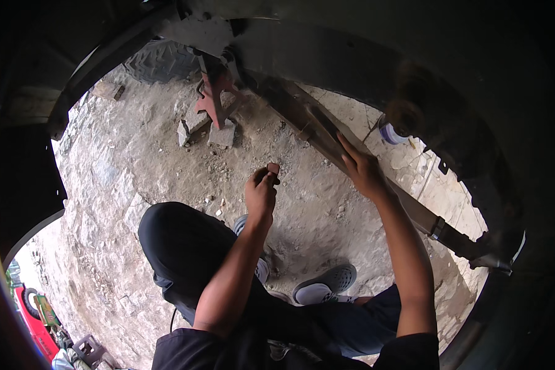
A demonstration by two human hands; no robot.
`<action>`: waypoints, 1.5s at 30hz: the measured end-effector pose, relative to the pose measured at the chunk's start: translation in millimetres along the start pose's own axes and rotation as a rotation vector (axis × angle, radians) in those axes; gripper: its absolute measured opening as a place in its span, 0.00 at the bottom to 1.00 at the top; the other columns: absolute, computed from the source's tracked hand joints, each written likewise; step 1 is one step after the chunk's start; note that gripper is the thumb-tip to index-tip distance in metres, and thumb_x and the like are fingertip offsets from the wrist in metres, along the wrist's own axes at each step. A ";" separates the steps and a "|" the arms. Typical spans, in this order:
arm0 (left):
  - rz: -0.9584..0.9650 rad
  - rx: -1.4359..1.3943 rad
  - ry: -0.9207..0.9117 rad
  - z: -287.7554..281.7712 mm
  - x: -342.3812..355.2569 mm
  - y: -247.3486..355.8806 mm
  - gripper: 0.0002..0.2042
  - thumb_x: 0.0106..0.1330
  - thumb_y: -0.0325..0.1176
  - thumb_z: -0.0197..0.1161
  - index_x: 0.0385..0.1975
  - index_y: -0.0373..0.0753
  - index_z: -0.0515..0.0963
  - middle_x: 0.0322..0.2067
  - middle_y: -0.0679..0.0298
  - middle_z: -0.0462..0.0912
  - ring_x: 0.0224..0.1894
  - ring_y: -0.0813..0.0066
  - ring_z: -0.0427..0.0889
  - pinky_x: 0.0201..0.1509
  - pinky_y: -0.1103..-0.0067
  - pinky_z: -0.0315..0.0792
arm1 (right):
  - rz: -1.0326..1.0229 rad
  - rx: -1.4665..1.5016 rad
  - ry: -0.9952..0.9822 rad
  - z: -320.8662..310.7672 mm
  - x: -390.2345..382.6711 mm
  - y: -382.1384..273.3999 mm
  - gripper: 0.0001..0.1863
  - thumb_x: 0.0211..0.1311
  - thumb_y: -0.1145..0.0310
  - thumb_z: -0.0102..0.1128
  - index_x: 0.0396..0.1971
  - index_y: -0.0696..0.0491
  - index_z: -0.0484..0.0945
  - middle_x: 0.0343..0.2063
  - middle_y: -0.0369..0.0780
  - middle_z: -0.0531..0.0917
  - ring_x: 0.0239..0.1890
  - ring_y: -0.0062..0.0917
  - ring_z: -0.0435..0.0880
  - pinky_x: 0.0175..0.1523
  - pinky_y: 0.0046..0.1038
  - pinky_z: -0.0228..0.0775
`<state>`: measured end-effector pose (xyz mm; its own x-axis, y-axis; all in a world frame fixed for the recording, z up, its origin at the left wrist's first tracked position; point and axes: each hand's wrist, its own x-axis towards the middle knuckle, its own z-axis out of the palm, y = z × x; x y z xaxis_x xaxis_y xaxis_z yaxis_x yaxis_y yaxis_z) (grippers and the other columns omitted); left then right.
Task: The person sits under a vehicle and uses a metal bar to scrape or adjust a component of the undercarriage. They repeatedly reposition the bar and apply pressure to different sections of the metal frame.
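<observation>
L hand (pixel 262 191) near the middle, fingers closed, gripping a small reddish-brown block (pixel 274 168) btwn thumb & fingertips; block pokes out at the far end of the fist, above bare dirt ground (pixel 302 209). R hand (pixel 365 171) farther right, fingers straight & open, laid along a long rusty metal shaft (pixel 422 216) running from far centre to near right; can't tell how firmly it presses. Far, L of centre: red jack stand (pixel 213 102) w/ grey concrete blocks (pixel 222 134) at its foot, chunky-tread tyre (pixel 160 61) just beyond to the L. Wood block (pixel 108 90) farther L. White-&-purple bucket (pixel 391 132) on the R, past the shaft. Grey clog (pixel 339 278) near, below the shaft. Dark vehicle underside overhead, details too dim.
</observation>
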<state>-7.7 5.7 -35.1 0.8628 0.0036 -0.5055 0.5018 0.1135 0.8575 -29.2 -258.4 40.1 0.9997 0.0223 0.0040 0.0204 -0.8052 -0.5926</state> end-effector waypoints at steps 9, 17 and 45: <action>0.007 -0.269 -0.182 -5.4 -2.4 10.5 0.13 0.77 0.34 0.57 0.52 0.33 0.78 0.29 0.69 0.77 0.23 0.83 0.70 0.26 0.81 0.64 | -0.057 -0.090 0.024 -18.5 -70.5 29.6 0.29 0.75 0.68 0.54 0.74 0.40 0.64 0.54 0.55 0.82 0.55 0.51 0.83 0.57 0.44 0.76; -0.016 -0.299 -0.188 -1.8 -2.9 6.7 0.12 0.78 0.34 0.56 0.52 0.32 0.77 0.28 0.70 0.75 0.23 0.83 0.70 0.26 0.81 0.64 | -0.029 -0.031 0.001 9.1 33.5 -19.5 0.29 0.75 0.65 0.55 0.74 0.37 0.64 0.36 0.56 0.85 0.41 0.52 0.86 0.45 0.45 0.78; 0.055 -0.275 -0.155 -28.9 -16.5 20.9 0.13 0.78 0.36 0.56 0.53 0.34 0.76 0.28 0.73 0.72 0.26 0.84 0.68 0.30 0.81 0.62 | 0.104 -0.053 0.003 -21.8 -35.8 17.1 0.31 0.73 0.62 0.60 0.73 0.34 0.64 0.46 0.55 0.85 0.48 0.48 0.87 0.52 0.43 0.78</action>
<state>-13.2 36.7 -11.6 0.8979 -0.1322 -0.4200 0.4371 0.3817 0.8144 -64.4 -285.9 47.4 0.9965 -0.0648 -0.0527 -0.0831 -0.8331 -0.5468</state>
